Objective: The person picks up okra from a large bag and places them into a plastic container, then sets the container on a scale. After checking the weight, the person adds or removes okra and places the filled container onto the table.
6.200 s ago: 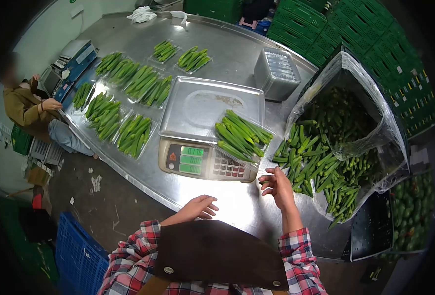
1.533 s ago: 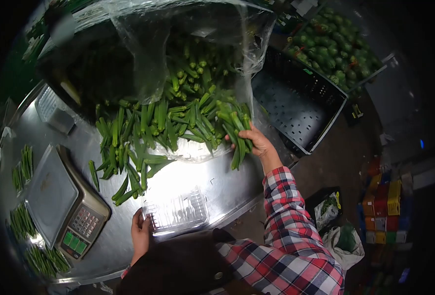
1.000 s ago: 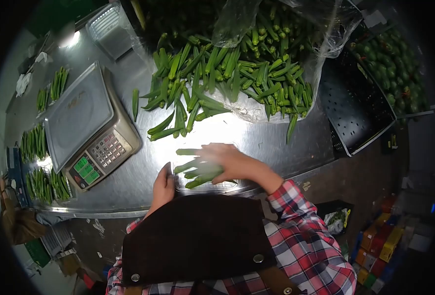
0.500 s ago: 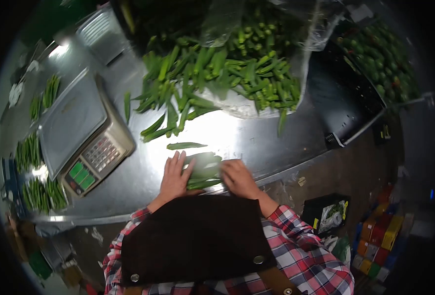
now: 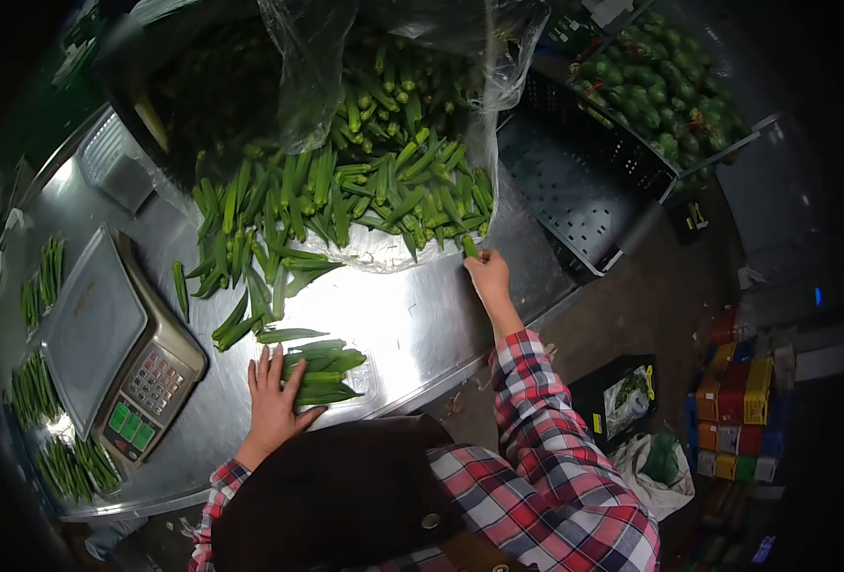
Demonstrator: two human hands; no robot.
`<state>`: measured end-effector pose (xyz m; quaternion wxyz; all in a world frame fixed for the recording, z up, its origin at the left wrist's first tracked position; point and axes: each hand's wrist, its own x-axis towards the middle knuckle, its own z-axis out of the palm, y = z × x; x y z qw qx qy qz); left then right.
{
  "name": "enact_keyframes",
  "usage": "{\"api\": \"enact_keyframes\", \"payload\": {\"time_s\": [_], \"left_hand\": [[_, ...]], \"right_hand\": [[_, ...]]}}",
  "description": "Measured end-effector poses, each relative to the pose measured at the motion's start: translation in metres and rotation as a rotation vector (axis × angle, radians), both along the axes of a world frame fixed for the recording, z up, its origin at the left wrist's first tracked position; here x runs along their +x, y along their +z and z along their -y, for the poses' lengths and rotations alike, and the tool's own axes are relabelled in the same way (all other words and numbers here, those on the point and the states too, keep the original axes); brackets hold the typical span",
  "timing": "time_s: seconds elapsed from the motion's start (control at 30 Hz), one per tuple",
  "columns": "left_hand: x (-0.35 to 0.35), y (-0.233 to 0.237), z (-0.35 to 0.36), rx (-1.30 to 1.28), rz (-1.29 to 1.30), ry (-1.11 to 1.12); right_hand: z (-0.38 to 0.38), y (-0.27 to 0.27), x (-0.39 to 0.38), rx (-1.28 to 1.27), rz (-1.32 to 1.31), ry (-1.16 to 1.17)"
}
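Observation:
My left hand (image 5: 275,398) lies flat on the steel table (image 5: 412,324), fingers spread, touching the left side of a clear plastic tray (image 5: 365,379) that holds several okra pods (image 5: 322,370). My right hand (image 5: 488,275) reaches out to the near right edge of the big okra pile (image 5: 346,200) and pinches one pod at its tip. The pile spills out of a clear plastic bag (image 5: 308,76) onto the table.
A digital scale (image 5: 107,348) stands at the left, with filled okra trays (image 5: 41,410) beyond it. A stack of empty clear trays (image 5: 117,172) sits at the back left. A black crate (image 5: 584,191) and a crate of green fruit (image 5: 660,86) stand off the table's right edge.
Half a second ago both hands were at the tray, arranging pods. My right hand has since stretched out to the pile's edge. My left hand stays by the tray.

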<state>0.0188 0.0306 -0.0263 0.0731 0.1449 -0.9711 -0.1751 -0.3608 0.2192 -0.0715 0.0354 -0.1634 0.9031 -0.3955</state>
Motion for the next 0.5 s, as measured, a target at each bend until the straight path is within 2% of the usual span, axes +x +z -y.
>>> {"api": "enact_keyframes", "payload": {"time_s": [0.07, 0.13, 0.23, 0.33, 0.43, 0.5], "left_hand": [[0.000, -0.002, 0.003, 0.033, 0.044, 0.073], [-0.005, -0.004, 0.003, 0.038, 0.071, 0.087], [-0.005, -0.013, 0.000, 0.034, 0.087, 0.079], [-0.001, -0.021, -0.004, 0.032, 0.069, 0.033], [0.005, -0.016, -0.009, 0.043, 0.054, 0.034], [0.008, -0.011, -0.004, 0.070, 0.023, 0.086]], "right_hand": [[-0.001, -0.003, -0.007, -0.298, 0.127, -0.099], [0.007, 0.017, -0.003, -0.529, 0.108, -0.195], [0.045, 0.066, -0.010, -0.377, -0.036, -0.100], [0.075, 0.050, -0.042, 0.122, -0.381, 0.026], [0.087, 0.053, -0.058, 0.450, -0.127, 0.120], [0.084, 0.063, -0.063, 0.463, -0.058, 0.180]]}}
